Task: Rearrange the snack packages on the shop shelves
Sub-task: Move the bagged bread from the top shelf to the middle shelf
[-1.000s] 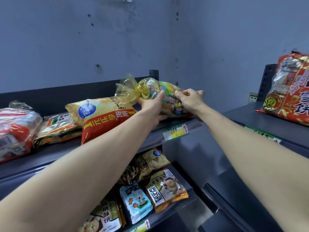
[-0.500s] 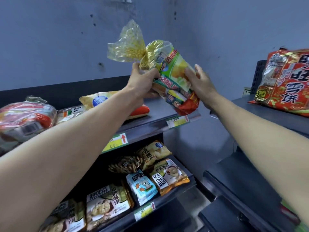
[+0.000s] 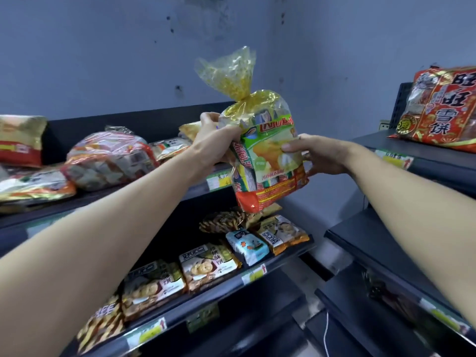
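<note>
A gold-topped cellophane snack bag (image 3: 268, 155) with green and red packets inside hangs upright in the air in front of the top shelf (image 3: 110, 197). My left hand (image 3: 216, 140) grips its upper left side just under the tied neck. My right hand (image 3: 314, 155) holds its right side, thumb on the front. Behind my left hand lies a yellow and red chip bag (image 3: 189, 130), mostly hidden.
On the top shelf lie a clear red-trimmed bag (image 3: 110, 161), an orange-edged packet (image 3: 36, 186) and a gold and red bag (image 3: 18, 140). The lower shelf (image 3: 231, 282) carries several biscuit packs. A large red rice-cracker bag (image 3: 445, 106) stands on the right-hand shelf unit (image 3: 412, 148).
Both hands lifted the gold-topped bag off the top shelf, turned it upright and brought it nearer to me. The view swung left, showing more bags on the top shelf.
</note>
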`<state>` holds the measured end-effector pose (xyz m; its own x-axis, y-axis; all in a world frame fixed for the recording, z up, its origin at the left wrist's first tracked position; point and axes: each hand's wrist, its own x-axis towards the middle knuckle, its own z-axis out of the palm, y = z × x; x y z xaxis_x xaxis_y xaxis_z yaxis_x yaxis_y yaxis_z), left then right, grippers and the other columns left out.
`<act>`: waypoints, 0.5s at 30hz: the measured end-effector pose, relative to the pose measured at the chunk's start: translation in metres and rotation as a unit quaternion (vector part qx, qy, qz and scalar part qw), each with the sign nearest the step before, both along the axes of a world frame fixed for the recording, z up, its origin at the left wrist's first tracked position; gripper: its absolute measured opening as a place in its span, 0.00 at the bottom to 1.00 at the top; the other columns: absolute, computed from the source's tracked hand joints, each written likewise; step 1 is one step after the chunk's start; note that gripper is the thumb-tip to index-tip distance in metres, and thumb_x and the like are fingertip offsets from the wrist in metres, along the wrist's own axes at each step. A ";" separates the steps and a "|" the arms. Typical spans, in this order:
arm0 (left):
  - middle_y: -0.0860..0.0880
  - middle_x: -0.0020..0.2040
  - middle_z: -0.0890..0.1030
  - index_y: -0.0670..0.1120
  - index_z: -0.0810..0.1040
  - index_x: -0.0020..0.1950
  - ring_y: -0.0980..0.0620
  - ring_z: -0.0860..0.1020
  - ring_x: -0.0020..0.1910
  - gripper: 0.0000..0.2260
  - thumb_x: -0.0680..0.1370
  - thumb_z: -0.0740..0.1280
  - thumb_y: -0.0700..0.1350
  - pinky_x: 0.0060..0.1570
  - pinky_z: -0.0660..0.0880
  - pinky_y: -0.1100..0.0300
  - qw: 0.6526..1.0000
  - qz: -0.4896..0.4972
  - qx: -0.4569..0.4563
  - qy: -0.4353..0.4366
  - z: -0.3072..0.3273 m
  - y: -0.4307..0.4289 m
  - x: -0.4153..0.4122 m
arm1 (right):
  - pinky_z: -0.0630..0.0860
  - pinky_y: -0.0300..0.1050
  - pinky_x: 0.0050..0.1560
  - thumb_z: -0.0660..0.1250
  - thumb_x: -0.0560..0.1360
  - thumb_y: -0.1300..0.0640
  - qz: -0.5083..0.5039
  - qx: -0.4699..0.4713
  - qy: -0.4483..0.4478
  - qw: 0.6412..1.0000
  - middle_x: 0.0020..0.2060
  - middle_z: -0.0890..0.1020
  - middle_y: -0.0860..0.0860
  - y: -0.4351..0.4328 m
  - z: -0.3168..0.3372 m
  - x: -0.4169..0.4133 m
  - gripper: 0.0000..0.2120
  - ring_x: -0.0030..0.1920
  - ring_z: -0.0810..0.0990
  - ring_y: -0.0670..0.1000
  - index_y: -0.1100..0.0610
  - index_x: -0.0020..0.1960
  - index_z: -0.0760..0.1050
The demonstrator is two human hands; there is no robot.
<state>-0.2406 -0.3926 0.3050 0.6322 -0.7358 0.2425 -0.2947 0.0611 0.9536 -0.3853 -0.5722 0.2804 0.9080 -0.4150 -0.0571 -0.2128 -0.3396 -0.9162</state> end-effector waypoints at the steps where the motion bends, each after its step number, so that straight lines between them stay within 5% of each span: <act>1: 0.44 0.44 0.77 0.46 0.61 0.59 0.46 0.79 0.36 0.17 0.74 0.62 0.37 0.42 0.79 0.48 1.000 -0.006 0.011 0.000 -0.005 0.011 0.001 | 0.75 0.56 0.56 0.70 0.65 0.45 -0.008 0.012 0.017 1.000 0.59 0.81 0.48 0.009 -0.006 0.000 0.27 0.61 0.76 0.51 0.48 0.63 0.75; 5: 0.39 0.55 0.80 0.44 0.63 0.62 0.41 0.83 0.49 0.22 0.69 0.64 0.40 0.49 0.79 0.40 0.997 -0.037 0.044 0.041 -0.030 0.057 0.004 | 0.76 0.51 0.45 0.70 0.65 0.48 -0.013 0.045 0.063 0.997 0.57 0.81 0.48 0.057 -0.031 0.001 0.26 0.57 0.79 0.52 0.48 0.62 0.74; 8: 0.40 0.54 0.82 0.39 0.72 0.58 0.42 0.83 0.50 0.17 0.70 0.63 0.42 0.52 0.79 0.44 0.993 -0.058 0.101 -0.019 -0.051 0.089 0.007 | 0.76 0.56 0.52 0.75 0.64 0.56 -0.010 0.046 0.080 0.996 0.57 0.81 0.51 0.088 -0.053 0.009 0.31 0.55 0.79 0.56 0.50 0.65 0.71; 11: 0.39 0.51 0.82 0.41 0.76 0.50 0.42 0.81 0.49 0.08 0.72 0.63 0.40 0.56 0.75 0.40 0.989 -0.066 0.130 -0.034 -0.073 0.114 0.017 | 0.71 0.63 0.62 0.73 0.67 0.56 -0.008 0.046 0.097 0.994 0.59 0.80 0.58 0.115 -0.076 0.020 0.24 0.53 0.78 0.58 0.55 0.63 0.74; 15: 0.45 0.50 0.81 0.47 0.73 0.52 0.47 0.81 0.48 0.08 0.75 0.65 0.39 0.56 0.77 0.46 0.989 -0.060 0.134 -0.013 -0.099 0.138 0.030 | 0.77 0.56 0.56 0.70 0.72 0.61 -0.034 0.059 0.080 0.994 0.55 0.83 0.54 0.138 -0.097 0.035 0.15 0.54 0.81 0.57 0.55 0.58 0.77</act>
<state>-0.2110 -0.2544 0.2058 0.5335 -0.8447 0.0443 -0.3249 -0.1563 0.9327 -0.3504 -0.4341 0.1831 0.8537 -0.4562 -0.2513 -0.3782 -0.2114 -0.9013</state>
